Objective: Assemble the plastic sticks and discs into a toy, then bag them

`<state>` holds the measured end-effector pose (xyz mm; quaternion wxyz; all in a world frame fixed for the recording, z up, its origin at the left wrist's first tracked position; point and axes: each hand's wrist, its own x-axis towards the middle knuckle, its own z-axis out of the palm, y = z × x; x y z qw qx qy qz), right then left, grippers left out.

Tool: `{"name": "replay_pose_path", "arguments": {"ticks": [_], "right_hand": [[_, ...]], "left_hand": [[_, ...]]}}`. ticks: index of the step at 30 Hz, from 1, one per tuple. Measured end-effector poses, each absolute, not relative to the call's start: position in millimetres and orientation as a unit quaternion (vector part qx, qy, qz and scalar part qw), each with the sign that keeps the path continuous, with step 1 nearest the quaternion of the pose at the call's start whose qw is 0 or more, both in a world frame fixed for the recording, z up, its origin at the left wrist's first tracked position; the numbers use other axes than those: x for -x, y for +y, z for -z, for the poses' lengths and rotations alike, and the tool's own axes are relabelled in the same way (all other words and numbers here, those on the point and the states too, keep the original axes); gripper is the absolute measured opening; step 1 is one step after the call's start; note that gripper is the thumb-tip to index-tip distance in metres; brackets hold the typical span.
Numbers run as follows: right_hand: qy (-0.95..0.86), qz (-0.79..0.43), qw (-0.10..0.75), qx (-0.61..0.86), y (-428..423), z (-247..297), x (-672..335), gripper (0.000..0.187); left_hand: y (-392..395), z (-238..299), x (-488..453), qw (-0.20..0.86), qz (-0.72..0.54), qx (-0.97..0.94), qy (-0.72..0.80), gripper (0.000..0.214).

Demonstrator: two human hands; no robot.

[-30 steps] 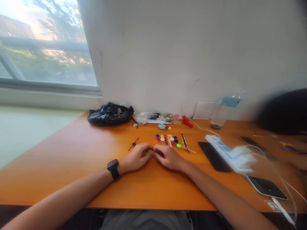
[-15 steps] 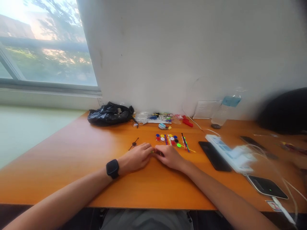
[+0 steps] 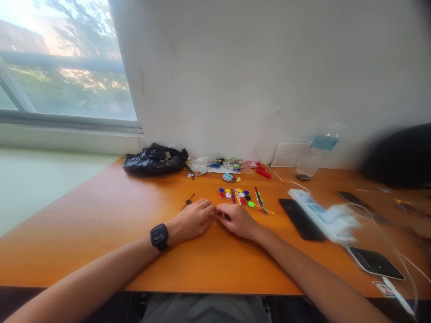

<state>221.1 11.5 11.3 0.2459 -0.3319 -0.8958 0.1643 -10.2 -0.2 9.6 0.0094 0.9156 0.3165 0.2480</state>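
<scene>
My left hand point(image 3: 192, 220), with a black watch point(image 3: 159, 236) on the wrist, rests on the orange table point(image 3: 111, 224) with fingers curled in a pinch. My right hand point(image 3: 237, 220) meets it fingertip to fingertip, also pinched. Between them sits a small yellow-green piece point(image 3: 214, 213), mostly hidden by the fingers. Just beyond the hands lie several small coloured discs point(image 3: 234, 194) and thin coloured sticks point(image 3: 260, 201). A dark stick with a disc on it point(image 3: 187, 202) lies apart, left of the hands.
A black plastic bag point(image 3: 155, 160) and small packets point(image 3: 225, 166) lie by the wall. At the right are a black phone point(image 3: 301, 219), a white power strip point(image 3: 323, 216) with cables, another phone point(image 3: 375, 262), a water bottle point(image 3: 314, 154) and a dark bag point(image 3: 400, 154).
The green disc seen between my fingertips a second ago is now covered by them. Both hands stay together in nearly the same spot.
</scene>
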Motion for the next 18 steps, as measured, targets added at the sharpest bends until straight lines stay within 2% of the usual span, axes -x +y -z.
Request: {"name": "replay_pose_path", "arguments": {"ticks": [9,18], "right_hand": [[-0.903,-0.161,0.253,0.307,13.0,-13.6,-221.8,0.014],[-0.884,-0.174,0.273,0.338,11.9,-13.6,-218.2,0.013]], "left_hand": [[-7.4,-8.6,4.7,-0.108,-0.185,-0.913,0.349,0.014],[-5.0,-9.8,5.4,-0.102,-0.180,-0.909,0.361,0.014]]}}
